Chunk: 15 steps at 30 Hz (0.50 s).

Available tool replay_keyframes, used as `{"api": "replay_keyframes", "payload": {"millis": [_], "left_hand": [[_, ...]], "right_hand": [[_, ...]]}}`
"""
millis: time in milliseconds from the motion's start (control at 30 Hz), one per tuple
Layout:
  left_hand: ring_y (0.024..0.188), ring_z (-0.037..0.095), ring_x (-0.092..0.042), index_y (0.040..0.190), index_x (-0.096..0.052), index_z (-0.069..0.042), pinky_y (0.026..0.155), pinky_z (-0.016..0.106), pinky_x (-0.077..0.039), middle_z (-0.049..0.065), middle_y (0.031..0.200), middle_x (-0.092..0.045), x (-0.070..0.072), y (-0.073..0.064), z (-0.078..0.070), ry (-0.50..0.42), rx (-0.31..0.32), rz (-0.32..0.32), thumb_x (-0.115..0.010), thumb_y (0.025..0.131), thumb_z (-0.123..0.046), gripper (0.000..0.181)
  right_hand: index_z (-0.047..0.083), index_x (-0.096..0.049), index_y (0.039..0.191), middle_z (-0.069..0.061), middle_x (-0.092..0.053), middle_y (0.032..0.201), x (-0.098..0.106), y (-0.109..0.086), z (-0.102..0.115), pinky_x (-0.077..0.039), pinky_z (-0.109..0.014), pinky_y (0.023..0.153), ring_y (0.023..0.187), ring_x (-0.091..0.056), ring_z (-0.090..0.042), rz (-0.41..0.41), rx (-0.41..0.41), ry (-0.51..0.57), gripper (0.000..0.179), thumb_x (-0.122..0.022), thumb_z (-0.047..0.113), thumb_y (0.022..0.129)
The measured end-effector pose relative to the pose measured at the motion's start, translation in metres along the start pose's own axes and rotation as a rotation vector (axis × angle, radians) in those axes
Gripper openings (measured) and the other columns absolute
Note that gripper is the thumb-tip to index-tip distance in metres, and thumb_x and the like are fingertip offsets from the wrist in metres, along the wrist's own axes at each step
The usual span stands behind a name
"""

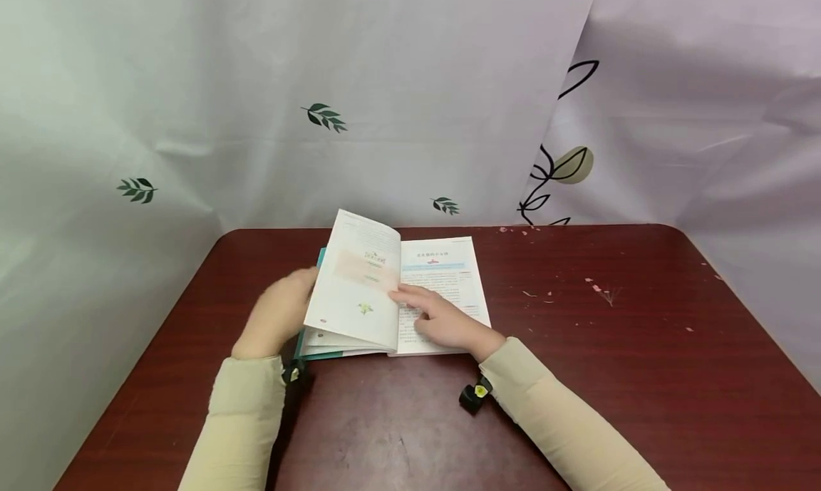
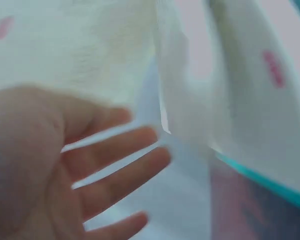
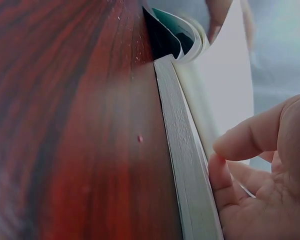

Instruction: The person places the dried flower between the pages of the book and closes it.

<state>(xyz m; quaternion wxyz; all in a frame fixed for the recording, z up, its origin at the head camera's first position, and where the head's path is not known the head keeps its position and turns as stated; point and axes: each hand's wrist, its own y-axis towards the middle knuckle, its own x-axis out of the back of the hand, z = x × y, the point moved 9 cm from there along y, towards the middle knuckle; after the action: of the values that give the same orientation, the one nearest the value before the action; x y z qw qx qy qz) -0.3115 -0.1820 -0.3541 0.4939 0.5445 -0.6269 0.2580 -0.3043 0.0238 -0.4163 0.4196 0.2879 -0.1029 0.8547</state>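
Observation:
An open book (image 1: 442, 291) lies on the table, a teal cover edge (image 1: 323, 354) showing under its left side. One left-hand leaf (image 1: 355, 284), printed with a pale band and a small flower, stands raised and tilted. At its outer edge is my left hand (image 1: 282, 309), partly hidden behind the leaf; in the left wrist view its fingers (image 2: 125, 175) are spread and loosely straight beside the pages. My right hand (image 1: 442, 320) rests on the right-hand page, index finger reaching to the gutter. In the right wrist view, the right thumb (image 3: 245, 140) lies near the thick page block (image 3: 182, 135).
The dark red wooden table (image 1: 577, 377) has scattered pale scuffs on its right side. A white curtain (image 1: 410, 85) with leaf prints hangs behind its back edge. Black wrist devices (image 1: 474, 395) sit by both sleeve cuffs.

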Motion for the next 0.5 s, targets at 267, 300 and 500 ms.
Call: {"api": "replay_keyframes", "payload": {"millis": [267, 300, 500], "left_hand": [[0.123, 0.043, -0.057, 0.137, -0.059, 0.002, 0.102, 0.061, -0.043, 0.024, 0.135, -0.060, 0.044, -0.006, -0.023, 0.035, -0.046, -0.293, -0.050, 0.105, -0.009, 0.036], [0.126, 0.042, -0.055, 0.138, -0.059, 0.003, 0.106, 0.061, -0.040, 0.024, 0.137, -0.059, 0.040, -0.004, -0.028, 0.046, -0.072, -0.266, -0.051, 0.105, -0.011, 0.036], [0.139, 0.039, -0.047, 0.137, -0.062, -0.002, 0.114, 0.069, -0.021, 0.019, 0.142, -0.058, -0.002, 0.000, -0.046, 0.151, -0.144, -0.036, -0.058, 0.103, -0.020, 0.039]], "right_hand": [[0.012, -0.049, 0.152, -0.011, -0.029, 0.165, -0.002, 0.000, 0.003, -0.027, -0.050, 0.117, 0.152, -0.024, -0.031, 0.001, -0.018, -0.062, 0.070, -0.042, -0.010, 0.086], [0.012, -0.049, 0.152, -0.011, -0.029, 0.165, -0.002, 0.000, 0.002, -0.027, -0.050, 0.117, 0.152, -0.024, -0.031, 0.000, -0.019, -0.064, 0.069, -0.043, -0.010, 0.086], [0.012, -0.049, 0.152, -0.012, -0.029, 0.164, -0.002, -0.001, 0.001, -0.029, -0.049, 0.116, 0.151, -0.026, -0.031, 0.000, -0.012, -0.062, 0.068, -0.044, -0.009, 0.087]]}}
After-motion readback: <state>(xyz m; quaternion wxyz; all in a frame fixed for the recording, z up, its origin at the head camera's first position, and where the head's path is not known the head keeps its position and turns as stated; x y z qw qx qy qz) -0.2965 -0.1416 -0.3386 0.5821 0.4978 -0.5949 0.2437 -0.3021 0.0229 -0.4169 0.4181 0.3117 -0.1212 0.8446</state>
